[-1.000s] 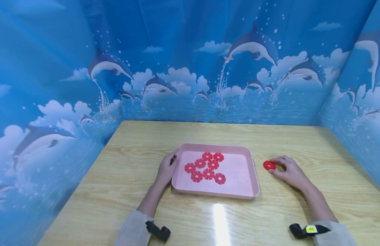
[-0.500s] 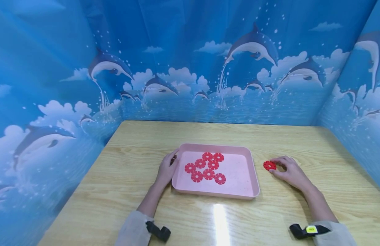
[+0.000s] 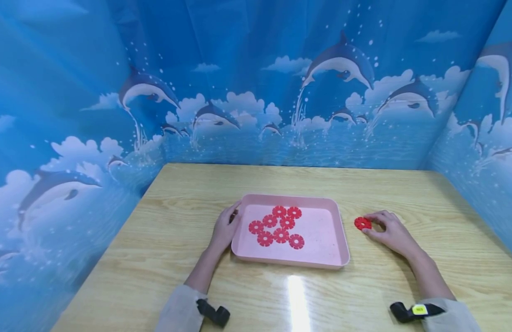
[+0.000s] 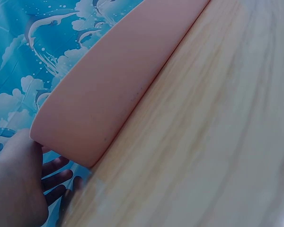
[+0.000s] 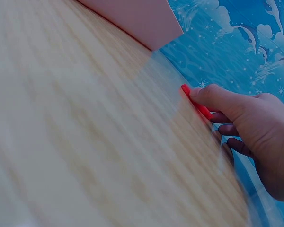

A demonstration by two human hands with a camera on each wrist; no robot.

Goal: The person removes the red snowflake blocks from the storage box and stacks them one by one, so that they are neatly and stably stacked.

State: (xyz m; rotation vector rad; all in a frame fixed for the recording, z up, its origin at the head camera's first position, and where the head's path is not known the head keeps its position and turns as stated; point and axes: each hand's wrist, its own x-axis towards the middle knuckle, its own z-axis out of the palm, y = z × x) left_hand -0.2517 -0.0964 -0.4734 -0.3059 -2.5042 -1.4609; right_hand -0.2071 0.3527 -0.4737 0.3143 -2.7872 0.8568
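A red interlocking disc (image 3: 362, 223), notched round its edge with a hole in the middle, lies right of the tray. My right hand (image 3: 390, 233) pinches its near-side edge between thumb and index finger; in the right wrist view the disc (image 5: 197, 102) shows edge-on, close over the tabletop. My left hand (image 3: 224, 228) rests along the left wall of the pink tray (image 3: 289, 263), thumb side against it, fingers relaxed. In the left wrist view, the left hand (image 4: 19, 182) is at the tray corner, the other fingers loosely bent outside the wall. Several similar red discs (image 3: 280, 235) lie flat inside the tray, grouped left of centre.
The wooden table (image 3: 189, 184) carries the tray and the single disc. A blue curtain (image 3: 239, 69) printed with dolphins stands behind and on both sides. Black cameras are strapped at both wrists, over light sleeves (image 3: 183, 306).
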